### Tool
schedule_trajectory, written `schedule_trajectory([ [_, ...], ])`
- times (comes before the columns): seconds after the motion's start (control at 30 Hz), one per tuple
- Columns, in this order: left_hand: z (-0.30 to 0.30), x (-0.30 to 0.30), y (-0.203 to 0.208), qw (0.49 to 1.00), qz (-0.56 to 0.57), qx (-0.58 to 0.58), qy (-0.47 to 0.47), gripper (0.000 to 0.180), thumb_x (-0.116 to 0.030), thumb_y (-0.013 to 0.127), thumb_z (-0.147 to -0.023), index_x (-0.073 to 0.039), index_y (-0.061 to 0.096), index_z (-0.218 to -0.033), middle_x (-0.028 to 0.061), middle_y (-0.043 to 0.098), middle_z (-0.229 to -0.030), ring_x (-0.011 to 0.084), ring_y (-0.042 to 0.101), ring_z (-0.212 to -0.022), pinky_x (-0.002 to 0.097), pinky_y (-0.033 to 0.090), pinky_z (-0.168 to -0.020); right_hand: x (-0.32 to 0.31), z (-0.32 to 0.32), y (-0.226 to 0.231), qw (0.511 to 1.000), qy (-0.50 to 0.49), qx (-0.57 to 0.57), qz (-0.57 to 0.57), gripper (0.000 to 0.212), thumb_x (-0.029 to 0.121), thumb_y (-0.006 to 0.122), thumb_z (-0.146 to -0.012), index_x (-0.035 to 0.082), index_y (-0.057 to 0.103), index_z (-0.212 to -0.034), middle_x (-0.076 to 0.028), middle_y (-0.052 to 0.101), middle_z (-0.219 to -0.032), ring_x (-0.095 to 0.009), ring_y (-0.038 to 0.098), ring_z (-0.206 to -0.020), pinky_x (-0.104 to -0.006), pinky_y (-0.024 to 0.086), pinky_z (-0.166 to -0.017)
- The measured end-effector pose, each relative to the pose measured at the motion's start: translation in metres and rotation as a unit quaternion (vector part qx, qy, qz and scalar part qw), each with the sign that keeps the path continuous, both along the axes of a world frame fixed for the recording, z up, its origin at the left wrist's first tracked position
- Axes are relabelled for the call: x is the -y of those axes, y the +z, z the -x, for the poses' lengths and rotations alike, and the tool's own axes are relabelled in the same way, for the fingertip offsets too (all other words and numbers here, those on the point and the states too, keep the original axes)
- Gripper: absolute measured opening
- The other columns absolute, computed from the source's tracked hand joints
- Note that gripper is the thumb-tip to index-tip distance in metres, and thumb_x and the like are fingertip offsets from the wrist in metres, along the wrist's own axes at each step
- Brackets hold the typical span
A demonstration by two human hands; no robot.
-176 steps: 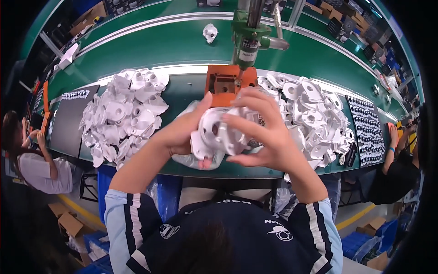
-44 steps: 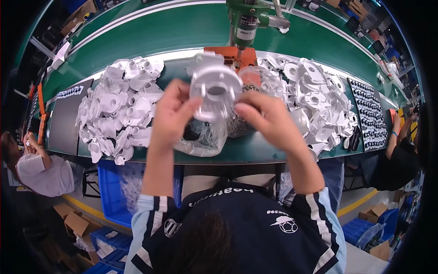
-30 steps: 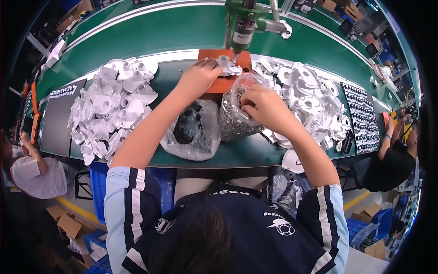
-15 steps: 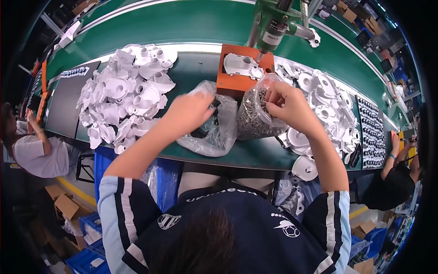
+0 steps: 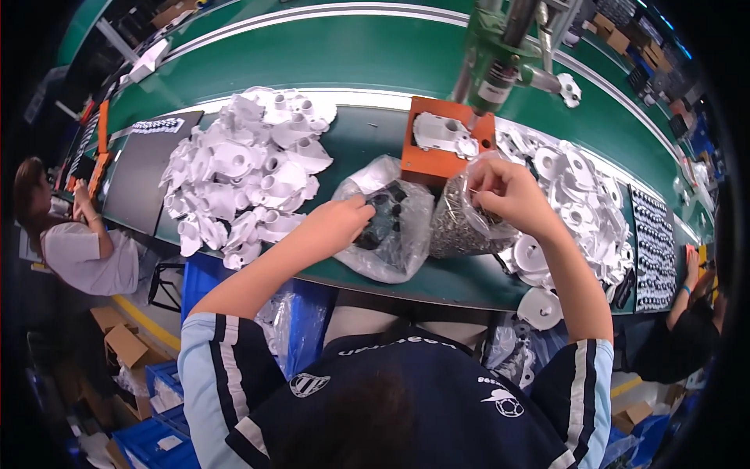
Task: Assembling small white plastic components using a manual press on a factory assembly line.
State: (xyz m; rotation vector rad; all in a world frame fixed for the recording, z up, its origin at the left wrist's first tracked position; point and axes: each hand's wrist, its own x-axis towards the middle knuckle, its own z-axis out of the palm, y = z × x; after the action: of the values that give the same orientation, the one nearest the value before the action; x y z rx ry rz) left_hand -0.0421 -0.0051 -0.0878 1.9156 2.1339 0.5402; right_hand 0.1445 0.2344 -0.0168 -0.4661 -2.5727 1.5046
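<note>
My left hand (image 5: 346,222) is at the left side of an open clear plastic bag (image 5: 405,262). Its thumb and fingers are pinched together; what they hold, if anything, is hidden. Small black parts (image 5: 387,209) lie inside that bag. To its right stands a clear bag of metal screws (image 5: 461,225), filled nearly to the mouth. My right hand (image 5: 508,194) is over its opening, fingertips curled together among the screws, and what is between them is too small to make out. Behind the bags, a white plastic housing (image 5: 439,133) sits on an orange fixture block (image 5: 410,162).
A green press (image 5: 494,74) rises above the fixture. White plastic parts are heaped at left (image 5: 242,168) and at right (image 5: 574,184). Beyond the right heap lies a tray of small black-and-white parts (image 5: 655,250). A person (image 5: 90,254) sits at left, another (image 5: 676,336) at right.
My left hand has come down from above the black-parts bag to its left side, and more black parts show. My right hand stays at the screw bag. The whole view has shifted.
</note>
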Motion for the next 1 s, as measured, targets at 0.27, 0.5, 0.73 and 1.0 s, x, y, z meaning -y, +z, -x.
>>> schedule_trajectory([
  [0.27, -0.003, -0.006, 0.007, 0.997, -0.002, 0.082, -0.009, 0.015, -0.004, 0.058, -0.076, -0.002, 0.055, -0.090, 0.0136, 0.056, -0.083, 0.0321, 0.058, -0.074, 0.0380, 0.047, -0.065, 0.005, -0.005, 0.011, 0.994, -0.038, -0.035, 0.097, 0.015, -0.001, 0.057, -0.080, 0.000, 0.051, -0.095, -0.003, 0.057, -0.078, -0.005, 0.052, -0.062, -0.0196, 0.043, -0.055],
  [0.5, 0.020, -0.053, 0.042, 0.967, -0.007, 0.250, 0.051, 0.011, -0.011, 0.063, -0.077, -0.003, 0.060, -0.084, 0.0034, 0.060, -0.076, 0.0136, 0.057, -0.076, 0.0286, 0.045, -0.070, -0.021, -0.022, 0.036, 0.994, -0.069, -0.007, 0.082, 0.010, 0.010, 0.063, -0.082, 0.000, 0.061, -0.085, 0.002, 0.057, -0.070, -0.005, 0.051, -0.060, -0.0192, 0.042, -0.057],
  [0.73, 0.060, -0.192, 0.076, 0.942, 0.017, 0.325, 0.087, 0.020, -0.019, 0.064, -0.077, 0.000, 0.066, -0.084, 0.0066, 0.064, -0.078, 0.0099, 0.058, -0.066, 0.0230, 0.046, -0.061, -0.062, -0.022, 0.028, 0.985, -0.083, -0.048, 0.141, 0.017, 0.004, 0.061, -0.080, -0.006, 0.062, -0.094, -0.006, 0.062, -0.076, -0.010, 0.056, -0.066, -0.0216, 0.046, -0.063],
  [1.0, 0.056, -0.248, 0.054, 0.978, 0.126, 0.167, -0.003, 0.015, -0.020, 0.070, -0.069, -0.007, 0.062, -0.068, -0.0010, 0.055, -0.059, 0.0087, 0.047, -0.049, 0.0235, 0.035, -0.044, -0.101, -0.005, 0.000, 0.983, -0.099, -0.006, 0.152, 0.014, 0.008, 0.061, -0.080, -0.004, 0.062, -0.088, -0.006, 0.061, -0.077, -0.009, 0.056, -0.067, -0.0206, 0.045, -0.062],
])
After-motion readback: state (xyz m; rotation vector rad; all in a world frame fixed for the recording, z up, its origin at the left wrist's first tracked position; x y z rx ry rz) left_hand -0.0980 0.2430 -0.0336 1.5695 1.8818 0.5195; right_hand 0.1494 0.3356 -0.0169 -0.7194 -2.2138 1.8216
